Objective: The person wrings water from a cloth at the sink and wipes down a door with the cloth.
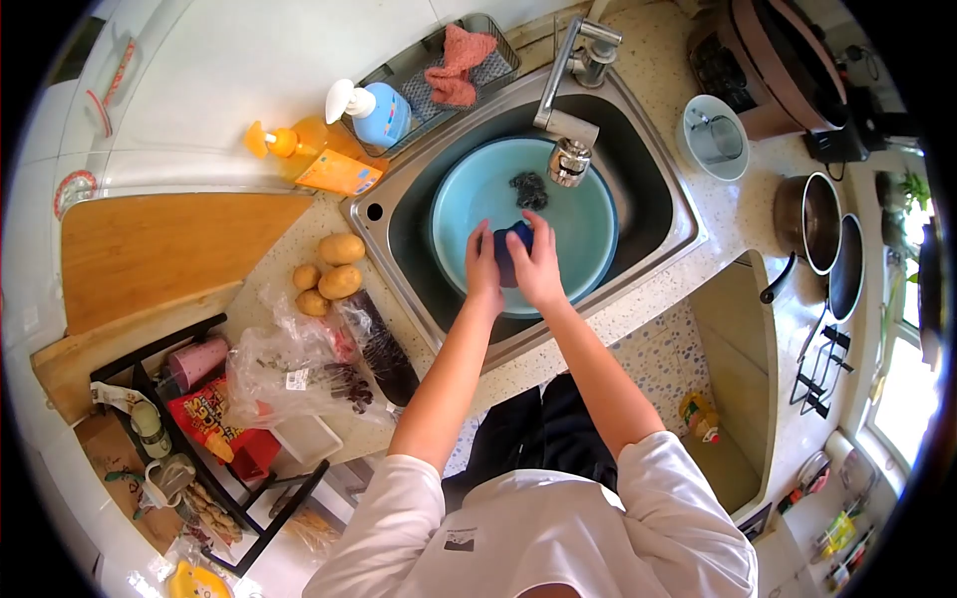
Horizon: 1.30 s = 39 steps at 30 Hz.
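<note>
Both hands are over a light blue basin (pixel 464 189) that sits in the metal sink (pixel 653 194). A dark blue item (pixel 505 261), perhaps a cloth or sponge, is held between them. My left hand (pixel 482 267) grips its left side, and my right hand (pixel 536 263) has its fingers bent over the right side and top. Just above the hands, a dark scouring ball (pixel 529 190) lies in the basin. The faucet (pixel 570 159) hangs over the basin's upper right part.
Soap bottles (pixel 381 117) and a wire rack with a red cloth (pixel 462 65) stand behind the sink. Potatoes (pixel 341 264) and plastic bags (pixel 289 369) lie left. A white bowl (pixel 713 138), a rice cooker (pixel 763 65) and pots (pixel 807 221) are right.
</note>
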Available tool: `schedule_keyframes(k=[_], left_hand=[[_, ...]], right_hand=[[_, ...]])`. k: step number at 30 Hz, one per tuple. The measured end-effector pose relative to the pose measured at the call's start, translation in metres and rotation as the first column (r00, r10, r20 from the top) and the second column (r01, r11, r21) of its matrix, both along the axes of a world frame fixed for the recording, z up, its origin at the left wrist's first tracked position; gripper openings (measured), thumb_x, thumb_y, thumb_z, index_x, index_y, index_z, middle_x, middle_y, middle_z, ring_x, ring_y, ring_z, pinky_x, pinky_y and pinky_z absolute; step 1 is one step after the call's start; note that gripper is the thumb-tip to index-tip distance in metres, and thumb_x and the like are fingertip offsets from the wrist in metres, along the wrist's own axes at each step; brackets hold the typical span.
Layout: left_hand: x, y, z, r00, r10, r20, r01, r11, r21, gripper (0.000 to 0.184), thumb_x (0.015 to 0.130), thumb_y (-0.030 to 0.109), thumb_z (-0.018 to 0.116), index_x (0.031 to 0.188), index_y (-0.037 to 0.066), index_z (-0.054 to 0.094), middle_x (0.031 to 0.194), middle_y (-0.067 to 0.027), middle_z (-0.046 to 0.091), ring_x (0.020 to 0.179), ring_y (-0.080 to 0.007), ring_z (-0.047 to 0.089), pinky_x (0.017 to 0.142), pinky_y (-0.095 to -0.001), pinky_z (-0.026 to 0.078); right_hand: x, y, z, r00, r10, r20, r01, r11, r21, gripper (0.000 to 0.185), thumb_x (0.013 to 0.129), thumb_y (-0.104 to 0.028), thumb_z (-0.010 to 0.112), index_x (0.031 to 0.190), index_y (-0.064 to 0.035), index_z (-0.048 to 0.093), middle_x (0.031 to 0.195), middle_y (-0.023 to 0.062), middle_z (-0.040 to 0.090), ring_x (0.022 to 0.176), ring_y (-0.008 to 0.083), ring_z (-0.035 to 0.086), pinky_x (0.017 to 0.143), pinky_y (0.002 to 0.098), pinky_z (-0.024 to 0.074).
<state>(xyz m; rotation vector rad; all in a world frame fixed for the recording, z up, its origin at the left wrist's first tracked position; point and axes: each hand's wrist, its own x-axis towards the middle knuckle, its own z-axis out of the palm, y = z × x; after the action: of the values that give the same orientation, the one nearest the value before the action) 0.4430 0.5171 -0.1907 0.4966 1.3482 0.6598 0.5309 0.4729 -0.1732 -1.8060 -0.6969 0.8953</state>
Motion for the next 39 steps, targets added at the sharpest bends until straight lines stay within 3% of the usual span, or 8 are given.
schedule_keyframes(k=[4, 8, 12, 17, 22, 29, 34, 39], left_hand=[[-0.007, 0.008, 0.031, 0.977, 0.071, 0.199, -0.043, 0.989, -0.142, 0.038, 0.109, 0.021, 0.043, 0.147, 0.021, 0.041, 0.130, -0.0123, 0.059, 0.108, -0.0239, 0.065, 0.090, -0.0406, 0.059], [-0.006, 0.007, 0.023, 0.937, 0.031, 0.348, 0.035, 0.983, -0.182, 0.032, 0.108, 0.026, 0.045, 0.129, 0.004, 0.056, 0.120, -0.0130, 0.063, 0.108, -0.0247, 0.065, 0.091, -0.0371, 0.056], [0.005, -0.003, 0.024, 0.973, 0.179, 0.144, -0.156, 0.976, -0.154, 0.042, 0.108, 0.038, 0.043, 0.105, 0.001, 0.064, 0.099, -0.0101, 0.066, 0.088, -0.0204, 0.064, 0.076, -0.0340, 0.052], [0.000, 0.003, 0.020, 0.961, -0.025, -0.275, 0.060, 0.991, 0.119, 0.047, 0.107, 0.040, 0.044, 0.083, 0.004, 0.063, 0.065, -0.0078, 0.058, 0.056, -0.0232, 0.056, 0.053, -0.0396, 0.045], [0.000, 0.009, 0.031, 0.762, -0.075, -0.643, 0.372, 0.864, 0.340, 0.049, 0.104, 0.034, 0.049, 0.072, -0.001, 0.063, 0.062, -0.0183, 0.060, 0.050, -0.0346, 0.053, 0.054, -0.0446, 0.043], [-0.005, 0.013, 0.025, 0.643, -0.030, -0.765, 0.650, 0.550, 0.524, 0.044, 0.101, 0.028, 0.056, 0.067, 0.002, 0.058, 0.061, -0.0171, 0.058, 0.053, -0.0363, 0.053, 0.051, -0.0450, 0.041], [-0.008, 0.020, 0.014, 0.589, 0.022, -0.808, 0.761, 0.321, 0.564, 0.040, 0.099, 0.026, 0.060, 0.065, 0.005, 0.058, 0.063, -0.0148, 0.061, 0.057, -0.0389, 0.059, 0.052, -0.0474, 0.047], [-0.011, 0.018, 0.036, 0.575, -0.081, -0.814, 0.770, 0.391, 0.504, 0.020, 0.099, 0.026, 0.060, 0.097, 0.007, 0.066, 0.091, -0.0142, 0.068, 0.075, -0.0380, 0.066, 0.063, -0.0466, 0.053]], right_hand=[[0.019, -0.013, 0.042, 0.688, 0.304, 0.659, -0.408, 0.913, 0.006, 0.070, 0.081, -0.037, 0.073, 0.143, -0.0107, 0.053, 0.147, 0.0207, 0.045, 0.122, 0.0433, 0.050, 0.105, 0.0521, 0.0407], [0.031, 0.001, 0.060, 0.577, 0.319, 0.752, -0.612, 0.778, 0.140, 0.064, 0.079, -0.039, 0.072, 0.136, -0.0126, 0.060, 0.133, 0.0190, 0.057, 0.114, 0.0391, 0.058, 0.093, 0.0480, 0.0497], [0.023, 0.006, 0.040, 0.642, 0.370, 0.671, -0.540, 0.840, 0.054, 0.031, 0.083, -0.033, 0.068, 0.102, -0.0080, 0.069, 0.096, 0.0155, 0.066, 0.084, 0.0343, 0.066, 0.069, 0.0420, 0.0542], [0.008, 0.009, 0.037, 0.802, 0.284, 0.525, -0.274, 0.957, -0.098, 0.029, 0.093, -0.027, 0.059, 0.073, -0.0058, 0.064, 0.071, 0.0186, 0.065, 0.064, 0.0403, 0.064, 0.062, 0.0460, 0.0538], [-0.005, 0.013, 0.023, 0.917, 0.236, 0.323, -0.134, 0.942, -0.309, 0.041, 0.097, -0.032, 0.051, 0.073, -0.0024, 0.068, 0.078, 0.0251, 0.068, 0.074, 0.0463, 0.066, 0.071, 0.0541, 0.0531], [-0.005, 0.010, -0.027, 0.982, 0.165, 0.097, -0.126, 0.937, -0.326, 0.042, 0.098, -0.032, 0.047, 0.083, -0.0010, 0.072, 0.089, 0.0287, 0.068, 0.087, 0.0502, 0.064, 0.080, 0.0552, 0.0519], [-0.006, 0.011, -0.041, 0.917, -0.118, -0.382, -0.076, 0.886, -0.458, 0.042, 0.097, -0.033, 0.048, 0.093, 0.0023, 0.071, 0.094, 0.0280, 0.070, 0.085, 0.0448, 0.067, 0.078, 0.0508, 0.0513], [-0.004, 0.011, -0.034, 0.919, -0.193, -0.343, 0.021, 0.894, -0.447, 0.049, 0.100, -0.040, 0.048, 0.097, 0.0038, 0.069, 0.092, 0.0255, 0.070, 0.084, 0.0407, 0.067, 0.076, 0.0472, 0.0513]])
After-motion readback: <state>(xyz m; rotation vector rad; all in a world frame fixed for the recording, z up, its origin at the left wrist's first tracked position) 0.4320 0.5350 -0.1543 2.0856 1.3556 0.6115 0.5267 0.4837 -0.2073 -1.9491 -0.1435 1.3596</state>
